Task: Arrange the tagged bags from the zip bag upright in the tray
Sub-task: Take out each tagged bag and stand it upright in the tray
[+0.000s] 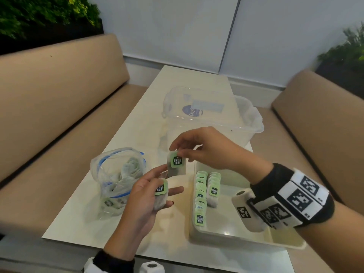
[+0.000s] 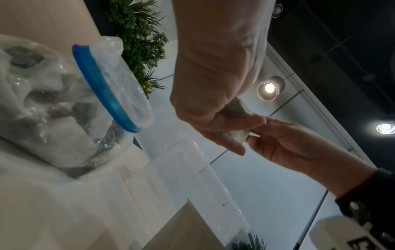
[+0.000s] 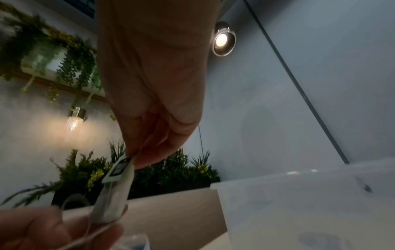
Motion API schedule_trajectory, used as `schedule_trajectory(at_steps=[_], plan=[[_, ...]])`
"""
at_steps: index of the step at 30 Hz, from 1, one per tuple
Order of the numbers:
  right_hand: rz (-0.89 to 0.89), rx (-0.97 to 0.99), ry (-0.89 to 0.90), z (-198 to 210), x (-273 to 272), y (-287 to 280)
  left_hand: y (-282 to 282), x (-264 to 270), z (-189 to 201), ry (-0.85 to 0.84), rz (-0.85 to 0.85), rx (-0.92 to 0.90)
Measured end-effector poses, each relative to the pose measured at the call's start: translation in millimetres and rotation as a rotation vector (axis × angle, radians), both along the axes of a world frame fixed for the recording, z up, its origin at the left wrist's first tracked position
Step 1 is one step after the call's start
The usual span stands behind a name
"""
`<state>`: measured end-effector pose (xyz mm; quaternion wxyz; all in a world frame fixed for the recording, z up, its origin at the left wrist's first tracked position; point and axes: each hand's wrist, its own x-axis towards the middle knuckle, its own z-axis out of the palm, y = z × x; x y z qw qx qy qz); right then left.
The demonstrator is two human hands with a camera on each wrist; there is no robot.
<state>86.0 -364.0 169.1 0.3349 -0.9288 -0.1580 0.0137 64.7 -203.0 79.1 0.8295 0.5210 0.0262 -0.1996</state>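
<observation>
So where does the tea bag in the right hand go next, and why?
Probably into the tray, stood upright at the near end of the shorter row. The right hand pinches the tea bag by its top in the air, and that row has bare tray in front of it.

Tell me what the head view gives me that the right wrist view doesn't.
Head only: the tray with two rows of upright tagged bags, the loose bags left in the zip bag, and a second tagged bag held in the left hand. Right wrist only: a ceiling light, a wall lamp and hanging greenery. Both: the right hand pinching a tagged bag by its top, and the clear tub.
</observation>
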Motion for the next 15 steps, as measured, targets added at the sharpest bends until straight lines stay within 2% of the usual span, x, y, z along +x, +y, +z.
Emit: schedule_trajectory(at_steps=[6, 15], plan=[[0.078, 0.078, -0.052, 26, -7, 4, -2, -2, 11, -0.13, -0.039, 0.069], [0.089, 0.11, -0.137, 34, -17, 1, 0, -3, 24, -0.32, 0.197, 0.073]])
